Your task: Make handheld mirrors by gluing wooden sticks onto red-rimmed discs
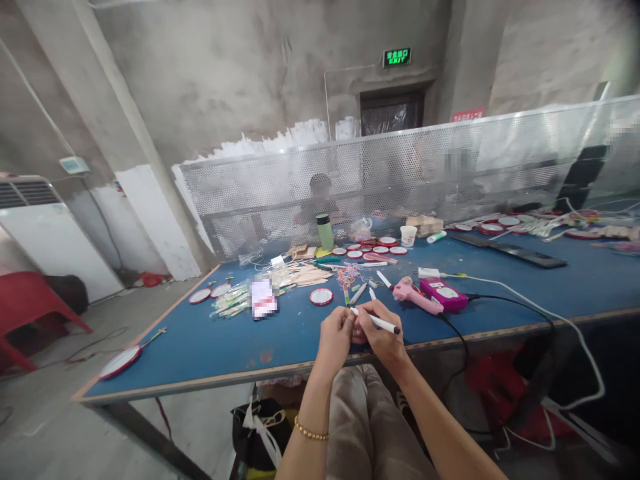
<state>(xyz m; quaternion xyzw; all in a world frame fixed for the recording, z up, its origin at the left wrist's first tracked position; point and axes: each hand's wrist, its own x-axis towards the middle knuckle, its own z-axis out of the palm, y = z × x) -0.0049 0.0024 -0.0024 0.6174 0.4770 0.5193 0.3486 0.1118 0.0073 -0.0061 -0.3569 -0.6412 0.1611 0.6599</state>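
Observation:
My right hand [386, 339] is closed round a white marker pen [383, 323] with a black end, its tip down by the left fingers. My left hand [337, 331] pinches a thin stick [346, 295] with green and orange colouring, which points away from me. Both hands meet at the table's front edge. Just beyond them lies a pile of small coloured bands [351, 274]. A round white disc [321, 297] with a red rim lies to the left. Right of the pile are a white pen [384, 280] and a pink glue gun [417, 297].
A phone [264, 298] lies beside wrapped sticks [233, 301] on the blue table [220, 357]. At the back stand a green bottle [325, 233] and a paper cup [408, 236], before a perforated metal screen [280, 193]. Cables trail right from a purple box [443, 295].

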